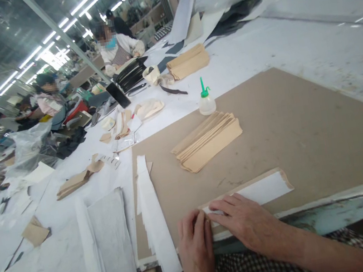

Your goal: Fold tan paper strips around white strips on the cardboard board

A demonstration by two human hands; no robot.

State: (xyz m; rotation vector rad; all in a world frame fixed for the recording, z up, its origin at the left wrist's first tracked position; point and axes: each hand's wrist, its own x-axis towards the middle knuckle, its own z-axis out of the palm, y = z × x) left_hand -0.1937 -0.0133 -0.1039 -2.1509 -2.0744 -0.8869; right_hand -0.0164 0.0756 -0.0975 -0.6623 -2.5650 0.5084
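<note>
A tan strip [286, 177] lies near the front edge of the brown board, with a white strip [268, 188] laid along its top. My left hand [196, 239] is closed at the strip's left end, fingers bent and pinching the tan edge. Beside it, my right hand [246, 220] has its fingers bent together on the white strip near that same end. Both sets of fingertips almost meet and hide the part between them. A fanned stack of tan strips [208, 143] sits farther back, and a pile of long white strips [158, 227] lies left of my left hand.
Behind the tan stack stands a clear bottle [207, 104] with a green spout. The brown board [304, 125] rests on a white-covered table [311, 42]. White sheets [111, 239], tan pieces [75, 182] and a phone [118, 95] are to the left. People [118, 49] work beyond.
</note>
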